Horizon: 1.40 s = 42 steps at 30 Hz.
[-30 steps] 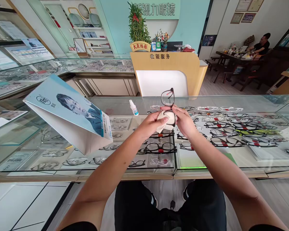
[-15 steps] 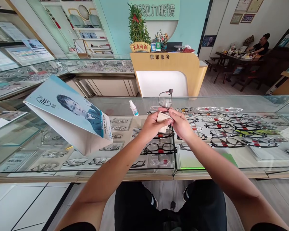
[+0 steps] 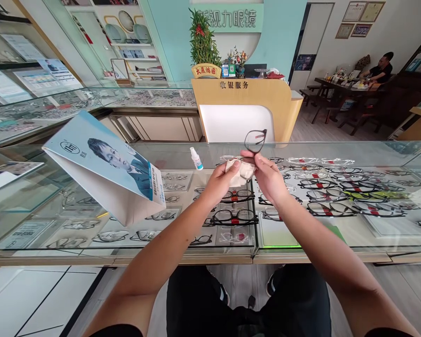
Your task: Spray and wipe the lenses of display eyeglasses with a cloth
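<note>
Above the glass counter, my left hand (image 3: 221,179) is closed on a pale cleaning cloth (image 3: 235,177), its thumb on top. The cloth lies behind and against one lens of a pair of dark-framed eyeglasses (image 3: 255,141). My right hand (image 3: 271,180) grips these eyeglasses near the middle of the frame; the other lens sticks up beyond the fingers. Part of the frame is hidden by my fingers. Left of the hands a small white spray bottle (image 3: 196,159) with a blue-marked label stands upright on the counter.
Under the glass top of the display counter (image 3: 210,255) lie rows of eyeglasses (image 3: 333,208). A tent-shaped advertising stand (image 3: 108,164) rises on the left. Beyond is a wooden cashier desk (image 3: 287,107) with a plant (image 3: 204,40). A person (image 3: 382,68) sits at a far table.
The eyeglasses have turned and shifted slightly right, so the raised lens leans more to the right. My right hand has moved a little right, and more of the cloth and lower lens shows.
</note>
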### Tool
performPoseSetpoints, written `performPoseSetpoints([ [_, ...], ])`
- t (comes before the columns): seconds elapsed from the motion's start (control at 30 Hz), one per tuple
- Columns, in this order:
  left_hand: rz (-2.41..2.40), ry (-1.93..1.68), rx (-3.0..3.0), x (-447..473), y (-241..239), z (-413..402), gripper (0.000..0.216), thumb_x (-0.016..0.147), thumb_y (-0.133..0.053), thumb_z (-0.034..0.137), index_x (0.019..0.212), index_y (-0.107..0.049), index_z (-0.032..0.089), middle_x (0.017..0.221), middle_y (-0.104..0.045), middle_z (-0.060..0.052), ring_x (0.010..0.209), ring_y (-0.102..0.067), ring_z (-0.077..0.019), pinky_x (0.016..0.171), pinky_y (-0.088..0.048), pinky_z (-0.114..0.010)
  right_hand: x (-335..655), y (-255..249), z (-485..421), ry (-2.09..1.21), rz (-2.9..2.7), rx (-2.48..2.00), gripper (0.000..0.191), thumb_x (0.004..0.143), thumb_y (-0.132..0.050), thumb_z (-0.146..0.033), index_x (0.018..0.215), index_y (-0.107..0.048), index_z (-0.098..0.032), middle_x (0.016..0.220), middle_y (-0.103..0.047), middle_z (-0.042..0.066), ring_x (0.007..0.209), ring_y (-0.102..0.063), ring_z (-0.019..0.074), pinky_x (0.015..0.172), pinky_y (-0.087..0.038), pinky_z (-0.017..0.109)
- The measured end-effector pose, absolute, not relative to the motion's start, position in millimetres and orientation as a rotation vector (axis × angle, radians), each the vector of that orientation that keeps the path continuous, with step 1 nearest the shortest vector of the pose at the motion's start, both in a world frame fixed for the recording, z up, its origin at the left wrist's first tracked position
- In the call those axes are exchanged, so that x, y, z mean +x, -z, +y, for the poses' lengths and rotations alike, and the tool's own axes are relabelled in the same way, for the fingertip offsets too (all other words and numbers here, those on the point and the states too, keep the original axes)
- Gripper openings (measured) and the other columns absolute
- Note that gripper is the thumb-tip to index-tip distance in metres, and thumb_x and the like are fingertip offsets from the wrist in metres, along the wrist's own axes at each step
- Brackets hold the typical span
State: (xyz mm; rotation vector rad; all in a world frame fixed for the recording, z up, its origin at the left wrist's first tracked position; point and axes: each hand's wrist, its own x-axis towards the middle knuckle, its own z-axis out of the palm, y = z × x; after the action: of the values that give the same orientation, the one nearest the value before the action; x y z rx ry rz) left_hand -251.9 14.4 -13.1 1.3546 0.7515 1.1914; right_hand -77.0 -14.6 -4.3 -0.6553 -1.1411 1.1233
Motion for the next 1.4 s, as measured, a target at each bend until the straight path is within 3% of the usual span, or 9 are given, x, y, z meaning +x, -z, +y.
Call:
performPoseSetpoints([
  [0.2,0.764,-1.294,1.273,-269,7,40,0.068,0.077,-0.094,0.074,0.116,-0.078,0.021,0.09,-0.077,-0.004,0.08,-0.074,-0.0205,0.073,-0.059,-0.033,-55,-8,-9,-1.065,-1.113,-0.66,0.04,0.099,-0.079,-0.064,0.113,-0.086,-0.027,0.138,-0.083,0.01,0.12,-0.076,0.0261,0.107,-0.064,0.043],
  [0.33,0.755,-1.394,1.274,-276,3,49,0.048,0.079,-0.092,0.066,0.086,-0.07,0.025,0.067,-0.047,0.006,0.06,-0.043,-0.0119,0.064,-0.046,-0.029,-49,-14,-11,-1.084,-1.19,-0.688,0.046,0.099,-0.076,-0.067,0.112,-0.087,-0.024,0.12,-0.087,0.012,0.117,-0.079,0.0288,0.11,-0.064,0.046],
  [0.5,0.95,-1.559,1.684,-280,3,39,0.071,0.094,-0.077,0.077,0.062,-0.041,0.024,0.063,-0.033,0.003,0.063,-0.03,-0.0148,0.063,-0.031,-0.033,-41,-22,-15,-1.142,-1.307,-0.711,0.041,0.097,-0.076,-0.062,0.096,-0.089,-0.024,0.101,-0.088,0.011,0.098,-0.078,0.0279,0.103,-0.063,0.044],
  [0.6,1.062,-1.722,1.989,-279,2,29,0.068,0.099,-0.078,0.065,0.061,-0.038,0.024,0.063,-0.038,0.002,0.065,-0.035,-0.0167,0.068,-0.035,-0.035,-32,-27,-16,-1.144,-1.457,-0.774,0.043,0.098,-0.074,-0.063,0.084,-0.089,-0.025,0.093,-0.087,0.01,0.093,-0.077,0.0294,0.1,-0.061,0.045],
  [0.7,0.998,-1.796,2.201,-278,3,26,0.053,0.091,-0.087,0.061,0.068,-0.055,0.026,0.068,-0.056,0.0,0.067,-0.049,-0.0184,0.07,-0.045,-0.036,-23,-32,-18,-1.13,-1.619,-0.837,0.046,0.103,-0.068,-0.061,0.08,-0.089,-0.026,0.088,-0.086,0.01,0.093,-0.077,0.0306,0.1,-0.059,0.045],
  [0.83,0.858,-1.812,2.417,-279,10,29,0.054,0.079,-0.1,0.065,0.111,-0.08,0.025,0.107,-0.081,-0.01,0.097,-0.075,-0.0281,0.083,-0.062,-0.042,-17,-37,-21,-1.117,-1.771,-0.865,0.048,0.105,-0.063,-0.055,0.078,-0.089,-0.025,0.082,-0.084,0.009,0.085,-0.075,0.0284,0.094,-0.057,0.044],
  [0.97,0.876,-1.734,2.562,-280,15,32,0.087,0.073,-0.104,0.07,0.14,-0.077,0.023,0.139,-0.081,-0.019,0.124,-0.078,-0.0382,0.102,-0.066,-0.052,-16,-39,-21,-1.153,-1.886,-0.856,0.046,0.102,-0.061,-0.051,0.076,-0.088,-0.025,0.081,-0.085,0.007,0.086,-0.076,0.0283,0.093,-0.058,0.043],
  [1.17,0.733,-1.749,2.631,-279,15,28,0.077,0.082,-0.103,0.058,0.145,-0.075,0.025,0.136,-0.084,-0.016,0.12,-0.081,-0.0351,0.105,-0.067,-0.051,-18,-37,-22,-1.177,-1.927,-0.834,0.047,0.104,-0.062,-0.053,0.075,-0.087,-0.024,0.08,-0.084,0.005,0.084,-0.076,0.0267,0.091,-0.059,0.042],
  [1.4,0.795,-1.961,2.555,-282,15,32,0.079,0.08,-0.104,0.058,0.143,-0.074,0.023,0.133,-0.083,-0.015,0.12,-0.081,-0.0341,0.096,-0.069,-0.047,-13,-28,-24,-0.293,-1.743,-0.996,0.038,0.109,-0.064,-0.057,0.11,-0.085,-0.026,0.113,-0.087,0.01,0.11,-0.076,0.0324,0.105,-0.054,0.051],
])
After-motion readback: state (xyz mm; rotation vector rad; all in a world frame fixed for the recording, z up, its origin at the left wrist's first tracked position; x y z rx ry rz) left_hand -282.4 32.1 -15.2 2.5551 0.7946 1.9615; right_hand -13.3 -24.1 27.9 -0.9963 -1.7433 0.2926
